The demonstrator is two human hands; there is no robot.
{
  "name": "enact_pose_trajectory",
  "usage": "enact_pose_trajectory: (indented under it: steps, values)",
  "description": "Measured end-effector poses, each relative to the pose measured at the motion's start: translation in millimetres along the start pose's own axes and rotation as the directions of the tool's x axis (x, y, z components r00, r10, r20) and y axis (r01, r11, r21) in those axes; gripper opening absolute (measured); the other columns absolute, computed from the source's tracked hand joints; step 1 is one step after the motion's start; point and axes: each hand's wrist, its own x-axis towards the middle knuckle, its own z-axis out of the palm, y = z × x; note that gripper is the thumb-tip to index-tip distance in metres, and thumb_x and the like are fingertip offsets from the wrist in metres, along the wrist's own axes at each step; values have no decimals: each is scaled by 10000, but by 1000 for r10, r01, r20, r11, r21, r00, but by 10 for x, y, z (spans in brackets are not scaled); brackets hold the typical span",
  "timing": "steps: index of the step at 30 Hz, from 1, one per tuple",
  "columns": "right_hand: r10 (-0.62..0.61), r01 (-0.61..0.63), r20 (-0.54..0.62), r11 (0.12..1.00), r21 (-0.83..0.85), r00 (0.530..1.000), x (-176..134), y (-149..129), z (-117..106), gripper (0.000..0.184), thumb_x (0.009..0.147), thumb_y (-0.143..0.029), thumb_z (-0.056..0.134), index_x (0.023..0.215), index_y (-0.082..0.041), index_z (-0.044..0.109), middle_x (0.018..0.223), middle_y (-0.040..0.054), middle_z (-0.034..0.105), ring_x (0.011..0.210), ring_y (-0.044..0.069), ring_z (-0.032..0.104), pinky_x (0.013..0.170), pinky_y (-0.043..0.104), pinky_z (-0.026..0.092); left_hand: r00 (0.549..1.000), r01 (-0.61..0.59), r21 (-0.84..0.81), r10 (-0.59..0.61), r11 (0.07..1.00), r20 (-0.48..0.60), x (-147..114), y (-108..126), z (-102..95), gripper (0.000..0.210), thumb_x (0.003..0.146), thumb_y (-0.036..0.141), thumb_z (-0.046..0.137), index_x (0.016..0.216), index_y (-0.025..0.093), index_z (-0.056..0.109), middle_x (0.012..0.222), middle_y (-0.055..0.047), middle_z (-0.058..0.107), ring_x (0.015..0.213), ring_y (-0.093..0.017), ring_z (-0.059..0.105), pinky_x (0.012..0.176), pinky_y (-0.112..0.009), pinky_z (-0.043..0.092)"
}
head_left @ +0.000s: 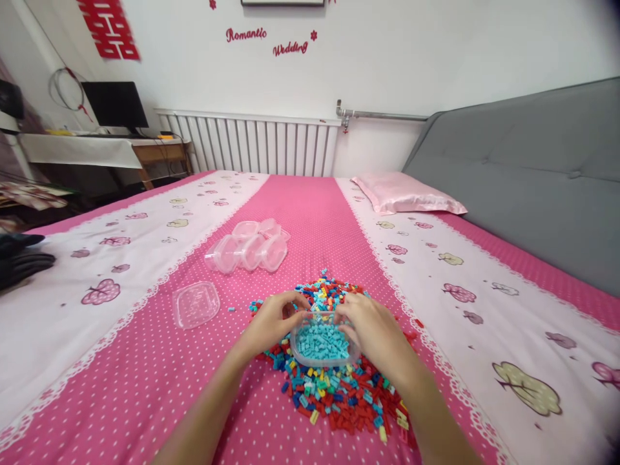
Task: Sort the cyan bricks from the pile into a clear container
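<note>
A clear plastic container (325,363) filled with light-blue toy building bricks (322,340) sits on a heap of mixed toy bricks (339,400) in red, blue, yellow, green and other colours. My left hand (278,318) is at its left far corner, thumb and curled fingers closed at the rim. On the opposite side, my right hand (371,326) bends over the right rim, its fingers closed there and partly inside. Whether a loose brick is between the fingertips is hidden. Beyond the container, more bricks of the heap show between my hands.
Several clear plastic containers (249,248) stand grouped on the pink bedspread (300,206), and a clear lid (196,305) lies nearer on the left. One light-blue brick (231,309) lies apart. A pink pillow (407,192) rests by the grey headboard (527,161); a black glove-like item (22,258) is far left.
</note>
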Motion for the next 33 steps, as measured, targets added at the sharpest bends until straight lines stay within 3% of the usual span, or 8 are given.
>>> enact_pose_trajectory:
  steps: [5, 9, 22, 29, 33]
  values:
    - [-21, 17, -24, 989, -149, 999, 45, -60, 143, 147, 875, -137, 682, 825, -257, 752, 903, 57, 674, 951, 244, 601, 798, 355, 353, 1000, -9, -2, 9, 1000, 21, 2, 5, -16, 176, 875, 331, 634, 926, 182, 713, 818, -25, 726, 662, -151, 580, 615, -250, 434]
    - [-29, 27, -8, 986, -162, 1000, 44, -46, 192, 201, 924, -158, 629, 853, -278, 774, 909, 68, 684, 973, 254, 589, 884, 405, 312, 1000, -11, -15, 11, 1000, 24, -7, 2, -17, 182, 870, 338, 646, 933, 180, 712, 812, -25, 724, 664, -154, 589, 614, -249, 439]
    - [-13, 12, -36, 999, -42, 999, 93, -1, 202, 227, 918, -107, 612, 791, -252, 731, 843, 20, 695, 884, 197, 608, 881, 375, 255, 999, -30, -17, 30, 999, 25, -3, 18, -23, 174, 862, 332, 631, 922, 184, 701, 814, -24, 717, 669, -153, 584, 622, -256, 443]
    - [-55, 57, -49, 998, 32, 997, 93, 57, 214, 205, 836, -29, 639, 780, -226, 653, 834, -11, 672, 895, 182, 598, 856, 337, 252, 999, -38, -13, 39, 999, 29, -5, 35, -26, 148, 852, 301, 632, 926, 196, 705, 839, -20, 729, 695, -159, 602, 642, -262, 459]
    - [-25, 23, -81, 999, -30, 996, 87, 14, 202, 191, 809, -46, 679, 739, -217, 630, 872, 11, 638, 941, 213, 568, 846, 342, 265, 999, -39, -18, 39, 999, 28, -7, 42, -25, 157, 849, 312, 634, 922, 193, 706, 849, -25, 731, 693, -160, 599, 640, -262, 457]
